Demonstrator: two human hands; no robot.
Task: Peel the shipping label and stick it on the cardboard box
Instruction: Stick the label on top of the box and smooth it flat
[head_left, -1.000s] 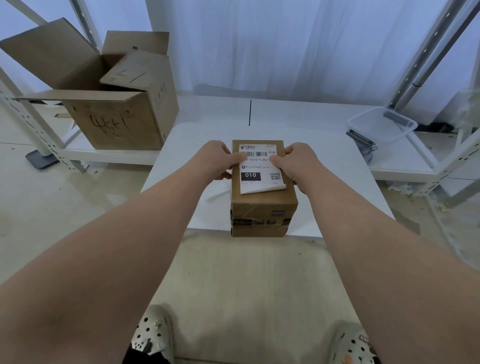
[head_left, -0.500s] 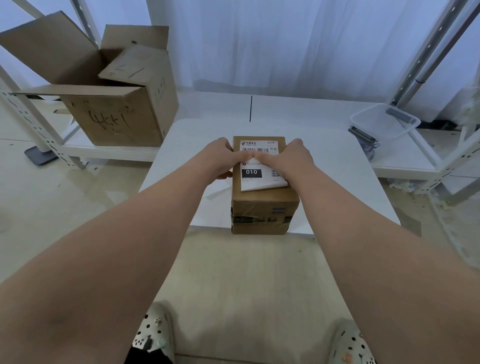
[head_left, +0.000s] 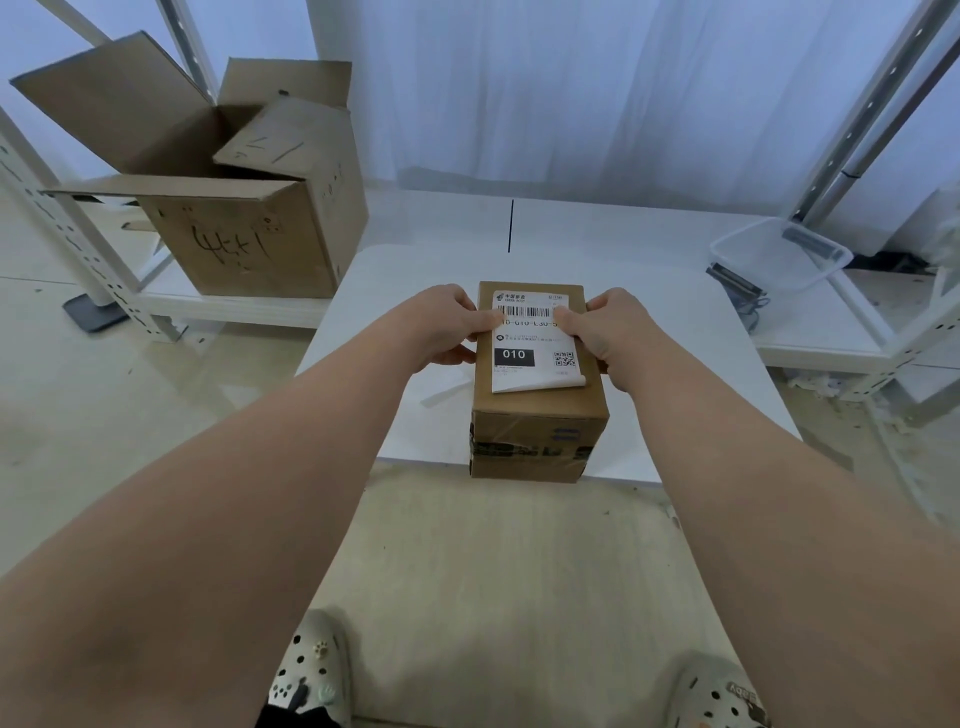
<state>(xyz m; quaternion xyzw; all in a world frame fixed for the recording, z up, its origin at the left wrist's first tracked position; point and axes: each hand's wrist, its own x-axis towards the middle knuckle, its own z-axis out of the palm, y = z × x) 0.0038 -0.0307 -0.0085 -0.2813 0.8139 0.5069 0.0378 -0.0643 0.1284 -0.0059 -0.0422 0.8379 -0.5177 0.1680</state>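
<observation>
A small brown cardboard box (head_left: 540, 421) stands at the near edge of the white table (head_left: 675, 415). A white shipping label (head_left: 530, 356) with a barcode, a black "010" block and a QR code lies on the box top; its near right corner curls up. My left hand (head_left: 441, 327) holds the box's left side, thumb pressing the label's left edge by the barcode. My right hand (head_left: 597, 332) holds the right side, thumb pressing the label's right edge.
A large open cardboard box (head_left: 249, 228) sits on the low shelf at the left. A clear plastic tub (head_left: 779, 254) rests on the shelf at the right. A white paper strip (head_left: 441, 392) lies on the table left of the small box.
Half a second ago both thumbs met at the middle of the label; they have slid apart to its left and right edges. The box has not moved.
</observation>
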